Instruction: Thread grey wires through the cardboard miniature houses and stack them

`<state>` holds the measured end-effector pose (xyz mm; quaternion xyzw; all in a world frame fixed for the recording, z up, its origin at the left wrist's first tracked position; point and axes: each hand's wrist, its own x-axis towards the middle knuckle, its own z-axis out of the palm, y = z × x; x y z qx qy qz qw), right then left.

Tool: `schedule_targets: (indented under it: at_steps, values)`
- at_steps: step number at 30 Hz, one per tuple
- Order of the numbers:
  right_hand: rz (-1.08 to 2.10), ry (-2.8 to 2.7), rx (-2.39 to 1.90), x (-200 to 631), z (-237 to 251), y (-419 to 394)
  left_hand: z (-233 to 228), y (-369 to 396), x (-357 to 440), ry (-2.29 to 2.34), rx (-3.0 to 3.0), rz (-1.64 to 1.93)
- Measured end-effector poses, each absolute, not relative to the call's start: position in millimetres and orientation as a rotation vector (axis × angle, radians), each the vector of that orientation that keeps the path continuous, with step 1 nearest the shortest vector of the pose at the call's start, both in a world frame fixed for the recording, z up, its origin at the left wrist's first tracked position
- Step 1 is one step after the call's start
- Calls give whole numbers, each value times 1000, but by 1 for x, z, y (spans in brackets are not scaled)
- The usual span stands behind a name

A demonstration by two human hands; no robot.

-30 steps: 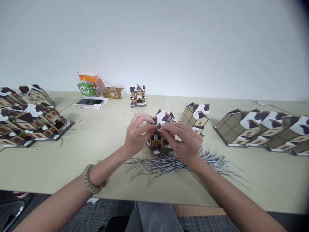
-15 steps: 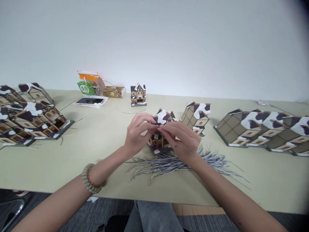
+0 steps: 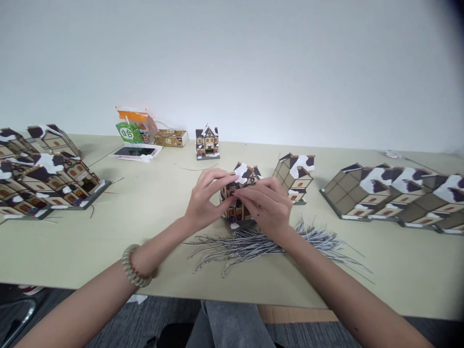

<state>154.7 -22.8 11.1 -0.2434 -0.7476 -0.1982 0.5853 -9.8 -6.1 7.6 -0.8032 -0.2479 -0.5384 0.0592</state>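
A small model house [image 3: 243, 170] with a snow-patched dark roof stands on the table in front of me, its front largely covered by my hands. My left hand [image 3: 207, 197] grips its left side, with fingers at the roof edge and the thumb on the front wall. My right hand [image 3: 268, 207] is pinched against the front of the house; whatever lies between its fingertips is too small or hidden to name. Just below, a loose bundle of grey wires [image 3: 235, 249] lies across the table, partly under my right wrist.
Another model house [image 3: 295, 176] stands close on the right. Rows of similar model houses sit at far right [image 3: 362, 193] and far left [image 3: 61, 179]. By the wall are one more model house [image 3: 208, 142], a gold box [image 3: 171, 138], a phone [image 3: 135, 152] and snack packages [image 3: 139, 123].
My right fingertips have shifted slightly left and curled in against the house front. The left index finger and thumb have spread apart, onto the roof edge and the wall.
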Motion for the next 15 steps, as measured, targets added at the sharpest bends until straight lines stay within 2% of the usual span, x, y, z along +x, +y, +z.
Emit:
schedule_targets:
  at_steps: [7, 15]
  values:
    - [-487, -1691, -563, 152, 13, -19, 4, -6, -10, -841, -2473, -1700]
    - [-384, -1702, -564, 154, 12, -17, 4, -5, -13, -1387, -2881, -1960]
